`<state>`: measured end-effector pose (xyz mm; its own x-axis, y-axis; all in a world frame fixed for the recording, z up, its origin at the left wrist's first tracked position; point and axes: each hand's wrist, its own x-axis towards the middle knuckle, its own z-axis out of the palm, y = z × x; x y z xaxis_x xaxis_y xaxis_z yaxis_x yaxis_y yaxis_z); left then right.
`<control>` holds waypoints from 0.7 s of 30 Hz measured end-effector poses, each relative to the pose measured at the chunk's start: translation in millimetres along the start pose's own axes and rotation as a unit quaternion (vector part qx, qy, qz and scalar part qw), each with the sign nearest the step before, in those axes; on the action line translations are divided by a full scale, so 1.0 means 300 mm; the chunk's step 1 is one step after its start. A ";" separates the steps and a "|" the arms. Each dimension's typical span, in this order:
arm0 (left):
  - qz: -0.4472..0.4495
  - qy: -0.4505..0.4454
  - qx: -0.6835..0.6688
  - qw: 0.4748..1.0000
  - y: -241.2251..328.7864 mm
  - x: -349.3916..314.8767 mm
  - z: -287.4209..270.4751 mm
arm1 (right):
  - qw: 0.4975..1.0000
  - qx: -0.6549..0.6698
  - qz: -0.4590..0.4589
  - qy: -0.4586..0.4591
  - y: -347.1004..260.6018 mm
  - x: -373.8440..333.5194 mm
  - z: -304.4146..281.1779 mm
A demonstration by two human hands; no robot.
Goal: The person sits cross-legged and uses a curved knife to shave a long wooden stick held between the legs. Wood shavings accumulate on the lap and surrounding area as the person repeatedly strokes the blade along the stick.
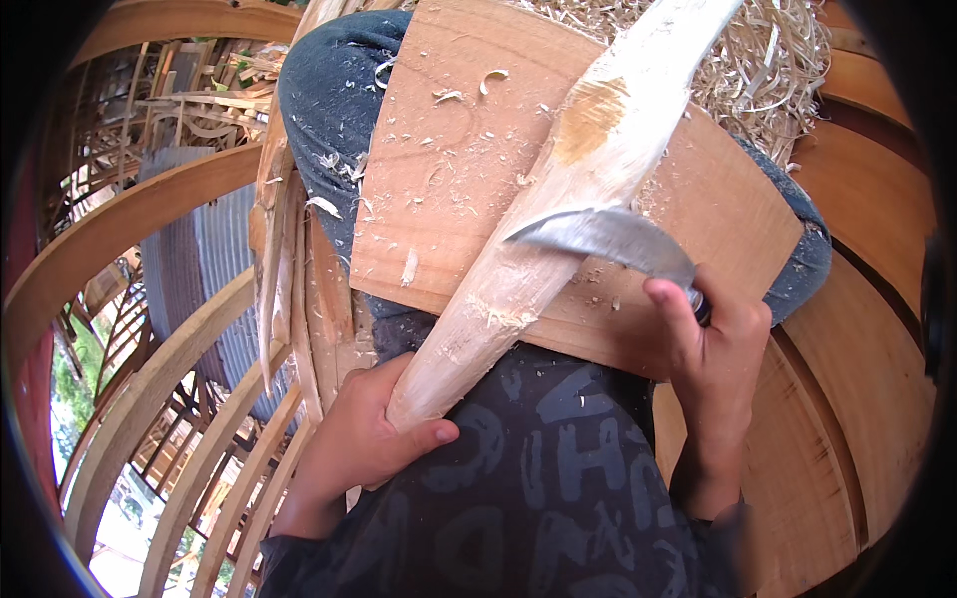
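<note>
A pale, debarked wooden pole [498, 284] slants across my lap, from near my belly up to the far right. My left hand [374, 424] is wrapped round its near end. In my right hand [720, 349] is a curved knife [613, 241], its handle mostly hidden by my fingers. The blade lies across the pole about midway, its tip toward the left. Beyond the blade, a darker brown patch [590, 120] shows on the pole's surface. Beneath the pole a flat wooden board [449, 149] rests over my legs, dotted with small shavings.
Curly wood shavings [773, 70] heap up at the far right. Curved wooden ribs [140, 209] run along the left, with corrugated sheeting [224, 259] and stacked timber beyond them. Broad planks [847, 429] curve up on the right. Split wood pieces [279, 259] stand beside my left leg.
</note>
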<state>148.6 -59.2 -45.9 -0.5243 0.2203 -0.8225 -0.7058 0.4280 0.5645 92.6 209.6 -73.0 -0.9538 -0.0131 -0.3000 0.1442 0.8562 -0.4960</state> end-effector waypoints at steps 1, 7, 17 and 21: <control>0.014 0.017 0.017 1.000 -0.001 -0.004 0.004 | 0.999 -0.015 0.028 0.019 0.031 0.018 -0.012; 0.035 0.101 0.135 0.985 0.016 -0.037 0.019 | 0.977 0.126 0.106 0.132 0.189 0.052 -0.073; 0.037 0.152 0.279 0.948 0.098 -0.050 0.027 | 0.990 0.084 -0.078 -0.079 -0.068 -0.033 0.037; 0.041 0.164 0.238 0.957 0.128 -0.069 0.031 | 0.998 0.048 -0.015 0.027 -0.025 0.018 0.031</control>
<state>136.8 -39.2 -7.7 -0.7447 0.0165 -0.6672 -0.4006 0.7885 0.4666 88.8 198.3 -78.6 -0.9708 -0.0079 -0.2399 0.1371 0.8020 -0.5813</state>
